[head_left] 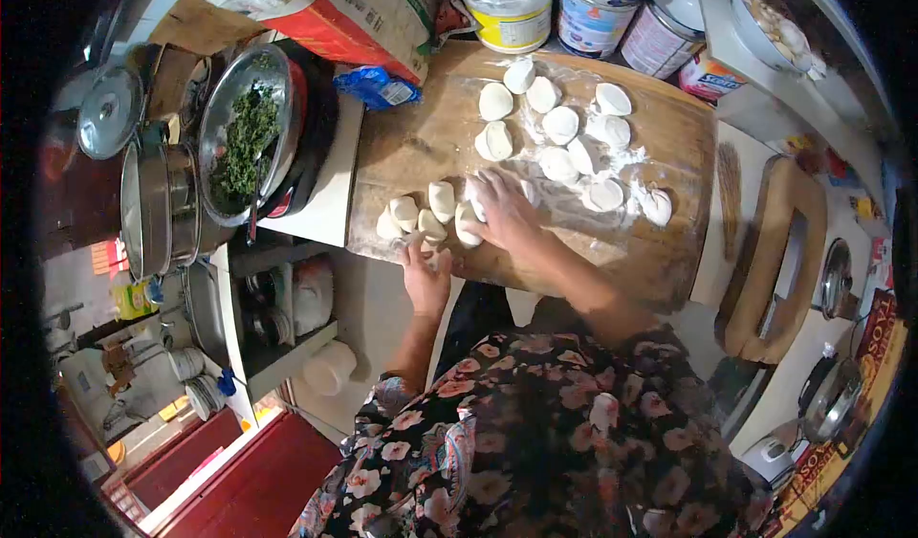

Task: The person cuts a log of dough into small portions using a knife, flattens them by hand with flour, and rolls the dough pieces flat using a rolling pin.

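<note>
Several pieces of pale dough [404, 214] stand close together near the front left of a floured wooden board [402, 160]. My right hand [505, 215] rests palm down over the right end of this group, its fingers and thumb around a dough piece [474, 194] that they partly cover. Beside its thumb sits another dough piece [466, 225]. At the board's front edge, my left hand [426, 272] has its fingers apart, with the tips close to the nearest dough piece [432, 227]. Flattened, flour-dusted dough rounds [561, 125] lie scattered farther back and right.
Left of the board, a metal bowl [206, 146] holds chopped greens [247, 141]. A blue packet [378, 87] and a large flour bag [354, 21] lie behind. A tub [512, 31] and tins [598, 21] line the back. A small whisk broom [729, 198] lies to the right.
</note>
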`<state>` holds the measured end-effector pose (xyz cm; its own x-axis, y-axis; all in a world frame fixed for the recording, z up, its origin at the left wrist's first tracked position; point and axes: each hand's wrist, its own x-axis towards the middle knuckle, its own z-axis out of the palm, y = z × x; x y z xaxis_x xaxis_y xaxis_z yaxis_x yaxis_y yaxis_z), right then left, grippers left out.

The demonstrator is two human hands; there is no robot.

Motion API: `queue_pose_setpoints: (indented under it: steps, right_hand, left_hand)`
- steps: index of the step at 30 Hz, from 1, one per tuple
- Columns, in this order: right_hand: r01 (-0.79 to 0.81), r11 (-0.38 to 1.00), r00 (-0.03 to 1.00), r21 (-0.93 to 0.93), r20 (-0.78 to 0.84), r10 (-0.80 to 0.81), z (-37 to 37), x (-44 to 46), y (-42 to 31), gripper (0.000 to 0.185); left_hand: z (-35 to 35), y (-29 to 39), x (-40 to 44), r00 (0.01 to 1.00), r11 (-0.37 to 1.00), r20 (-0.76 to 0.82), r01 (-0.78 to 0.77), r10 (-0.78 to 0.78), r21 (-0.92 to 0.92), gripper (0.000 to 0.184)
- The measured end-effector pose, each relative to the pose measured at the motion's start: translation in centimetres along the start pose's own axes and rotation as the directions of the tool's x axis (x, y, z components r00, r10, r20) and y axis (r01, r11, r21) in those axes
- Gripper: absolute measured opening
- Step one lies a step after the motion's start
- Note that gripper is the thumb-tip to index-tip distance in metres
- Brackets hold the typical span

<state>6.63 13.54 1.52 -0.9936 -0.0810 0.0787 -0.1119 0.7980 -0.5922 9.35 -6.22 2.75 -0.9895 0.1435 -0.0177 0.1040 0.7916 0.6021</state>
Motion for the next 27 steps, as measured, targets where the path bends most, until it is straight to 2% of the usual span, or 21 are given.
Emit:
queue_pose_setpoints:
  steps: [1, 3, 5, 6, 8, 9, 10, 11, 12, 13, 15, 17, 19, 20, 21, 22, 23, 24, 25, 26, 27]
  right_hand:
    - [0.004, 0.999, 1.000, 0.046, 0.013, -0.005, 0.8, 1.4, -0.2, 0.068]
    - [0.010, 0.997, 0.999, 0.081, 0.035, -0.013, 1.3, 2.7, -0.4, 0.066]
    - [0.049, 0.996, 0.972, -0.070, 0.234, -0.031, 1.1, 3.2, -0.7, 0.055]
    - [0.062, 0.997, 0.919, -0.048, 0.392, -0.039, -0.1, 3.4, -0.1, 0.047]
    - [0.084, 0.984, 0.931, -0.156, 0.365, -0.022, -1.2, 1.3, 2.9, 0.043]
    - [0.033, 0.987, 0.975, -0.158, 0.220, 0.003, -2.1, -0.7, 4.5, 0.044]
    - [-0.039, 0.956, 0.966, -0.290, 0.235, 0.111, -2.9, -1.7, 6.4, 0.043]
    - [-0.108, 0.976, 0.957, -0.189, 0.245, 0.154, -3.9, -2.4, 8.4, 0.046]
    - [-0.170, 0.968, 0.961, -0.184, 0.185, 0.204, -5.3, -3.1, 8.8, 0.046]
    - [-0.167, 0.967, 0.961, -0.191, 0.190, 0.203, -5.3, -3.7, 9.6, 0.046]
    - [-0.197, 0.977, 0.966, -0.076, -0.185, 0.181, -5.1, -4.3, 11.1, 0.041]
    - [-0.223, 0.966, 0.967, -0.128, -0.153, 0.203, -5.0, -5.3, 10.8, 0.039]
    - [0.087, 0.914, 0.996, -0.397, 0.064, -0.068, -4.3, -7.4, 11.0, 0.043]
    - [0.085, 0.907, 0.996, -0.412, 0.063, -0.065, -4.4, -8.2, 11.0, 0.043]
    - [0.126, 0.941, 0.992, -0.313, 0.065, -0.111, -4.8, -8.8, 10.5, 0.045]
    - [0.170, 0.964, 0.985, -0.206, 0.065, -0.160, -5.1, -9.2, 10.3, 0.048]
    - [0.178, 0.961, 0.984, -0.211, 0.069, -0.167, -5.2, -9.2, 10.5, 0.048]
    - [-0.048, 0.948, 0.999, -0.316, -0.018, 0.044, -5.1, -8.8, 10.9, 0.050]
    - [-0.269, 0.879, 0.963, -0.393, -0.119, 0.242, -5.1, -8.6, 11.2, 0.052]
    - [-0.333, 0.839, 0.938, -0.430, -0.239, 0.249, -5.6, -7.4, 12.3, 0.059]
    - [-0.517, 0.771, 0.852, -0.372, -0.310, 0.422, -6.1, -6.5, 12.5, 0.061]
  left_hand:
    - [0.6, -0.1, -0.1, 0.987, 0.972, 0.028, 0.160, -0.157, -0.171, 0.052]
    - [1.9, 0.0, -0.1, 0.992, 0.976, 0.007, 0.127, -0.128, -0.179, 0.052]
    - [3.2, 0.8, -0.5, 0.993, 0.962, -0.054, 0.092, -0.109, -0.257, 0.056]
    - [2.8, 3.1, -0.7, 0.993, 0.973, -0.013, 0.113, -0.118, -0.201, 0.061]
    - [4.2, 4.7, -1.6, 0.996, 0.984, -0.028, -0.088, 0.084, -0.154, 0.060]
    - [5.2, 5.1, -1.8, 0.982, 0.969, -0.012, -0.187, 0.187, -0.164, 0.060]
    - [5.6, 5.8, -1.9, 0.964, 0.948, 0.064, -0.238, 0.257, -0.209, 0.061]
    - [5.8, 6.5, -2.2, 0.935, 0.924, 0.142, -0.282, 0.325, -0.259, 0.061]
    - [6.5, 6.8, -1.8, 0.924, 0.924, 0.091, -0.358, 0.372, -0.134, 0.065]
    - [6.5, 7.2, -1.1, 0.926, 0.925, 0.088, -0.353, 0.367, -0.141, 0.065]
    - [6.4, 7.8, 0.7, 0.978, 0.976, 0.000, -0.207, 0.207, 0.070, 0.076]
    - [7.1, 6.7, 1.9, 0.980, 0.980, 0.056, -0.192, 0.189, 0.050, 0.081]
    - [7.2, 6.2, 3.3, 0.925, 0.950, 0.266, -0.303, 0.272, 0.081, 0.083]
    - [7.3, 6.3, 3.9, 0.917, 0.945, 0.281, -0.316, 0.282, 0.084, 0.078]
    - [7.9, 6.8, 4.5, 0.918, 0.946, 0.275, -0.317, 0.287, 0.070, 0.078]
    - [8.5, 7.1, 4.9, 0.913, 0.966, 0.317, -0.254, 0.258, -0.054, 0.073]
    - [8.9, 7.2, 5.6, 0.904, 0.968, 0.358, -0.184, 0.234, -0.169, 0.068]
    - [10.2, 8.0, 6.0, 0.913, 0.943, 0.251, -0.286, 0.322, -0.170, 0.064]
    - [10.8, 9.4, 6.7, 0.914, 0.927, 0.212, -0.298, 0.345, -0.227, 0.066]
    - [11.0, 11.1, 7.4, 0.915, 0.909, 0.177, -0.307, 0.364, -0.280, 0.068]
    - [10.9, 12.9, 7.9, 0.922, 0.938, 0.226, -0.263, 0.313, -0.226, 0.068]
